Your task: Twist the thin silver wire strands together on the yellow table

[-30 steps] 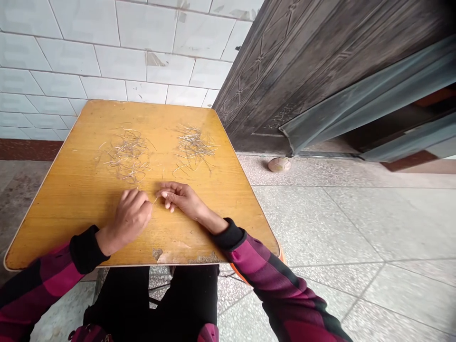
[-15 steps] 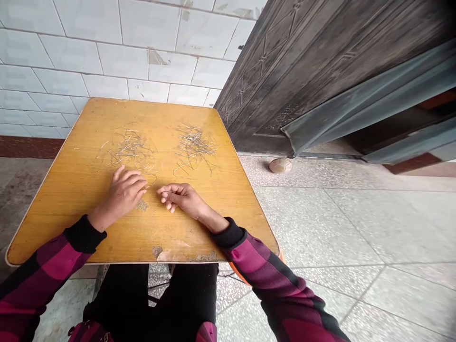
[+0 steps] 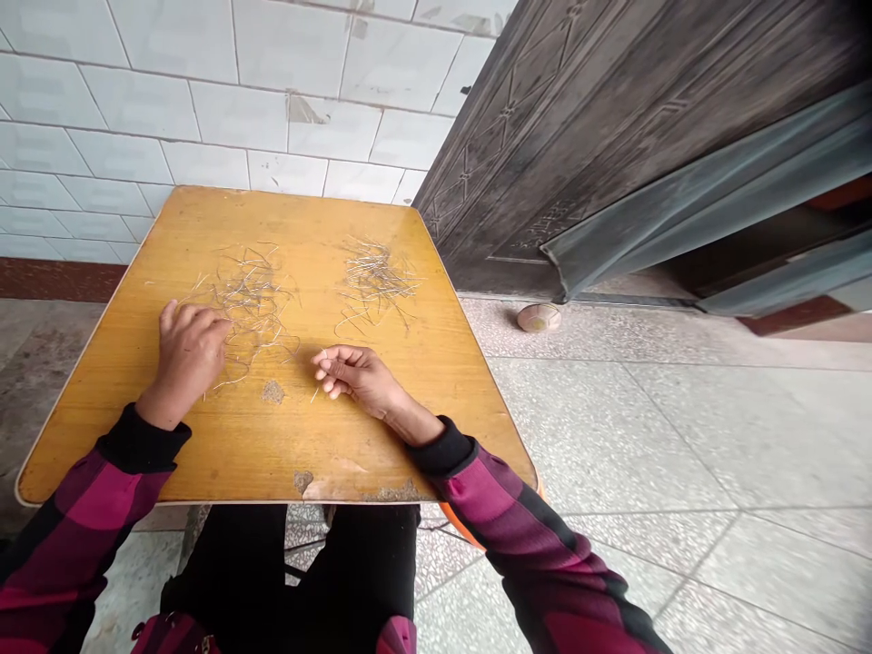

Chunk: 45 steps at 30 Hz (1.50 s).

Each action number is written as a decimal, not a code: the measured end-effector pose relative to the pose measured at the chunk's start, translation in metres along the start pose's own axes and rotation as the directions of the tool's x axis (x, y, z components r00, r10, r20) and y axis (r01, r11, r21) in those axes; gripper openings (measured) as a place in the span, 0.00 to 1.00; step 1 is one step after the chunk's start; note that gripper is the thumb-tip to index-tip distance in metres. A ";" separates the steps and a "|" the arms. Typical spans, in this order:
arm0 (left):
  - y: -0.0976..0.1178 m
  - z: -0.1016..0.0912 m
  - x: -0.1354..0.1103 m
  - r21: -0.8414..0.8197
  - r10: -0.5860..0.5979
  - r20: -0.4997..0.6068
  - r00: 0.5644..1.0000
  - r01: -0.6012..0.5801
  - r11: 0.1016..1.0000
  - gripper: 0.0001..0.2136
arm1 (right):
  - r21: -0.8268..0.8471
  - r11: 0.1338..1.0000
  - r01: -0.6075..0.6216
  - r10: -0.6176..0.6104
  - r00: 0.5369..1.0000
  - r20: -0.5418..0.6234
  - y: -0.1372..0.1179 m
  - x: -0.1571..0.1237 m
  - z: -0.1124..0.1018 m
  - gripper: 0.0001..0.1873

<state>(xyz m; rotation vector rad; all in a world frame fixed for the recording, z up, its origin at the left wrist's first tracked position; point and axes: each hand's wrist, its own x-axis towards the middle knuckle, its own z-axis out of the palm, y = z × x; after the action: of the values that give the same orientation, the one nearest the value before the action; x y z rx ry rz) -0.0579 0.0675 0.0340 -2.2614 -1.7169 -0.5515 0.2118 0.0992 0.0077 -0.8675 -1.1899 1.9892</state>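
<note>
Two wire heaps lie on the bench (image 3: pixel 286 209): the left heap (image 3: pixel 252 291) and the right heap (image 3: pixel 374 282), side by side towards its far half. The left hand (image 3: pixel 185 350) rests on the bench at the left heap's near edge. The right hand (image 3: pixel 354 372) rests on the bench nearer than the right heap. A wall (image 3: pixel 238 109) stands behind the bench and a door (image 3: pixel 613 136) to its right.

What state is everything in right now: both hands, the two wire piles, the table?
Yellow wooden table: level, veneer chipped at near edge.
Left pile of thin silvery strands: loose, tangled, spread out.
Right pile of thin silvery strands: denser, untouched.
Left hand: open, palm down, fingertips on the left pile.
Right hand: fingers curled, resting on the table; any held strand too fine to tell.
</note>
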 end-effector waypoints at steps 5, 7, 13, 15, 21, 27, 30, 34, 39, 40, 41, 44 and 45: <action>-0.011 0.001 -0.004 0.118 -0.012 0.080 0.997 0.003 0.993 0.10 | 0.063 0.996 0.057 -0.052 0.995 -0.087 -0.006 0.000 -0.001 0.17; -0.012 0.001 -0.004 0.108 -0.004 0.085 0.996 -0.005 0.994 0.12 | 0.075 0.994 0.076 -0.066 0.990 -0.123 -0.010 -0.001 -0.004 0.17; 0.027 0.004 0.004 -0.295 0.181 -0.022 0.983 -0.180 0.939 0.21 | 0.088 0.991 0.099 -0.081 0.979 -0.185 -0.020 -0.002 -0.011 0.16; 0.049 0.012 0.006 -0.308 0.281 0.021 0.960 -0.261 0.915 0.19 | 0.096 0.990 0.103 -0.084 0.979 -0.185 -0.021 -0.003 -0.012 0.16; 0.061 0.034 0.003 -0.239 0.388 0.203 0.899 -0.338 0.910 0.18 | 0.125 0.988 0.089 -0.067 0.982 -0.176 -0.022 -0.005 -0.012 0.17; 0.022 0.022 -0.008 -0.191 0.256 0.163 0.953 -0.224 0.956 0.15 | 0.164 0.986 0.028 -0.003 0.989 -0.146 -0.020 -0.006 -0.017 0.14; 0.015 0.015 -0.010 -0.179 0.228 0.112 0.967 -0.206 0.962 0.13 | 0.170 0.985 0.011 0.007 0.994 -0.105 -0.017 -0.007 -0.019 0.13; 0.030 0.006 -0.007 -0.293 0.201 -0.085 0.976 -0.217 0.931 0.09 | 0.171 0.985 -0.012 0.023 0.998 -0.058 -0.014 -0.009 -0.014 0.13; 0.070 -0.001 -0.012 -0.496 0.191 -0.164 0.968 -0.248 0.832 0.09 | 0.134 0.990 -0.034 0.034 0.999 0.003 -0.007 -0.013 0.002 0.16; 0.077 -0.001 -0.014 -0.519 0.214 -0.140 0.967 -0.256 0.816 0.09 | 0.105 0.994 -0.013 0.012 1.000 0.016 -0.005 -0.014 0.005 0.15; 0.083 -0.001 -0.016 -0.533 0.226 -0.131 0.965 -0.261 0.805 0.07 | 0.064 0.998 0.022 -0.024 0.999 0.029 -0.003 -0.016 0.008 0.14; 0.093 0.002 -0.020 -0.529 0.224 -0.148 0.963 -0.268 0.805 0.05 | -0.095 0.979 0.181 -0.176 0.983 0.061 -0.001 -0.020 0.014 0.09; 0.094 0.004 -0.020 -0.529 0.215 -0.163 0.963 -0.269 0.805 0.06 | -0.143 0.963 0.229 -0.221 0.973 0.071 -0.001 -0.022 0.015 0.08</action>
<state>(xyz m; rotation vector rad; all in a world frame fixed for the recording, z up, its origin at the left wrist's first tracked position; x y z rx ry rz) 0.0283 0.0258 0.0244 -2.7205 -1.2991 -1.1969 0.2120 0.0749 0.0186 -0.7182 -1.4187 1.7676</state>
